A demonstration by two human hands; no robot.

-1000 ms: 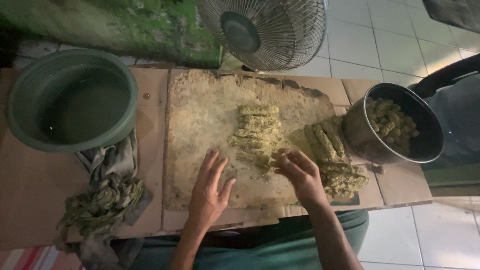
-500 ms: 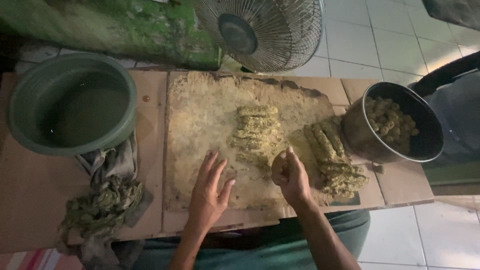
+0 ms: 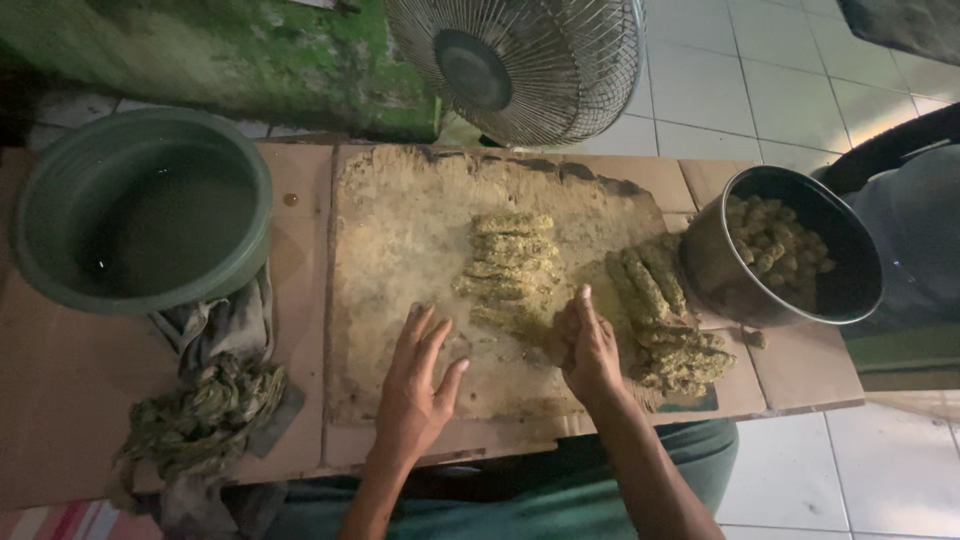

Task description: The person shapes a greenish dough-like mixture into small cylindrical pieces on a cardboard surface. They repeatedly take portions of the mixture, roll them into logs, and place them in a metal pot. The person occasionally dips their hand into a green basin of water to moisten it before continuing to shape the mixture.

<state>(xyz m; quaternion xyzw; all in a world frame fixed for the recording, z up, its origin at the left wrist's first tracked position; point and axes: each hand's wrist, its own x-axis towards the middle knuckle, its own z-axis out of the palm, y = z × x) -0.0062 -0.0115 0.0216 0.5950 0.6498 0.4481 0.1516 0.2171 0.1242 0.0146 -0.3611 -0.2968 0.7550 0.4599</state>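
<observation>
A worn wooden board (image 3: 400,230) lies in front of me, smeared with greenish-yellow paste. A row of rolled greenish-yellow logs (image 3: 505,262) sits at its middle. My left hand (image 3: 418,385) rests flat on the board with fingers spread and holds nothing. My right hand (image 3: 588,345) stands on its edge against the near end of the log row, fingers together; I cannot tell whether it grips a piece. A second pile of rolled logs (image 3: 665,320) lies just right of that hand.
A dark metal pot (image 3: 790,300) with several small rolls stands at the right. A green basin (image 3: 60,280) with water sits at the left, a crumpled wet cloth (image 3: 205,410) below it. A standing fan (image 3: 520,60) is behind the board.
My right hand has turned from lying flat over the logs to standing on its edge and shifted slightly left. My left hand has stayed flat on the board.
</observation>
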